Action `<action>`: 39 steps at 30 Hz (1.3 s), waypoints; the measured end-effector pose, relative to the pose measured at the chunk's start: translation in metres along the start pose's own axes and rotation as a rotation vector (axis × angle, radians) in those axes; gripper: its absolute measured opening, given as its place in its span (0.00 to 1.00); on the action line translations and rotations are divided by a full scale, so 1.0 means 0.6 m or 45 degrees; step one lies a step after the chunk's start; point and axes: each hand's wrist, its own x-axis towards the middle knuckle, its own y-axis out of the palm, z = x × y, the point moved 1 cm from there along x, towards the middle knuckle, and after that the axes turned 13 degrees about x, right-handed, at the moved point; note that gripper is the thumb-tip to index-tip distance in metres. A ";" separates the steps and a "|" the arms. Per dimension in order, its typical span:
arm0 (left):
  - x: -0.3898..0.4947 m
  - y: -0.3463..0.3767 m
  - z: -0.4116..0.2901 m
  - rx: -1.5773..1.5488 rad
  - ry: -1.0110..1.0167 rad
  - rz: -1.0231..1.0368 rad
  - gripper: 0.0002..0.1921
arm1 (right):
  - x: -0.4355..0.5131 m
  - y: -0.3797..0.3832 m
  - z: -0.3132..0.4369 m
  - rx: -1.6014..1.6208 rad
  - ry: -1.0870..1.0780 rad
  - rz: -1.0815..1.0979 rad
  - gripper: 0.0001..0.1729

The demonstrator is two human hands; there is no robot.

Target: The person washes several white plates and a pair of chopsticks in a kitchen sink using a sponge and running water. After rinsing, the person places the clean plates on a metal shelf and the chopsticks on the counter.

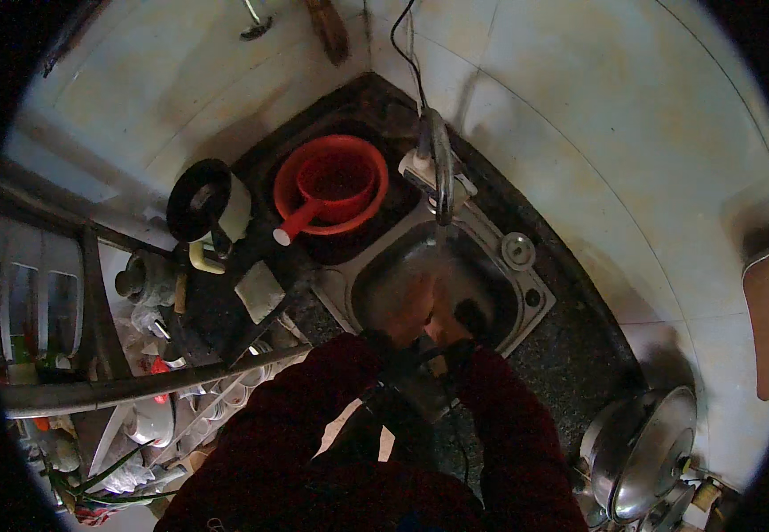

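My left hand (411, 311) and my right hand (448, 324) are close together inside a steel sink (371, 279). Above them curves a metal faucet (446, 179), and a faint stream of water (441, 245) seems to fall from its mouth towards my fingers. Dim light and blur hide the fingers' exact pose; I make out nothing held in either hand. A dark round drain (469, 311) lies just right of my right hand. On the sink's right rim rests a round metal strainer or plug (518, 251).
Left of the faucet, a red dipper (336, 183) sits in an orange-red basin (285, 179). Further left stand a dark-interior pot (235, 209) and a pale cloth or sponge (260, 291). A metal wok or lidded pan (654, 455) occupies the lower right. Cables (398, 33) hang behind the faucet.
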 end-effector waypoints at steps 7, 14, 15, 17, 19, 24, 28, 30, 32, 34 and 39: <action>0.016 0.076 0.075 -0.530 -0.312 0.126 0.24 | -0.030 -0.020 -0.011 0.401 -0.334 0.344 0.34; 0.101 0.028 0.040 -1.112 -0.845 0.546 0.22 | -0.081 0.032 0.150 -0.474 -0.079 0.273 0.29; 0.109 0.023 0.041 -1.476 -0.936 0.654 0.22 | -0.079 0.049 0.179 -0.706 -0.039 0.103 0.28; 0.124 0.011 0.052 -1.907 -0.786 0.837 0.22 | -0.074 0.073 0.220 -1.071 -0.031 -0.185 0.27; 0.119 -0.007 0.072 -1.817 -0.196 1.012 0.24 | -0.072 0.093 0.240 -1.088 -0.049 -0.155 0.27; 0.033 -0.027 0.047 -0.981 -0.003 0.667 0.27 | -0.059 0.099 0.238 -1.019 -0.611 0.000 0.27; 0.017 -0.044 -0.026 -0.798 -0.094 0.537 0.28 | -0.043 0.083 0.244 -1.244 -0.448 -0.121 0.27; 0.038 -0.057 -0.037 -0.804 -0.131 0.566 0.29 | -0.041 0.090 0.243 -1.259 -0.469 -0.121 0.28; 0.055 -0.069 -0.030 -0.811 -0.157 0.676 0.30 | -0.044 0.103 0.236 -1.187 -0.585 -0.068 0.28; 0.057 -0.075 -0.019 -0.767 -0.131 0.674 0.31 | -0.045 0.113 0.230 -1.071 -0.747 -0.010 0.28; 0.030 -0.063 -0.012 -0.572 -0.087 0.385 0.34 | -0.036 0.105 0.238 -1.271 -0.572 -0.077 0.28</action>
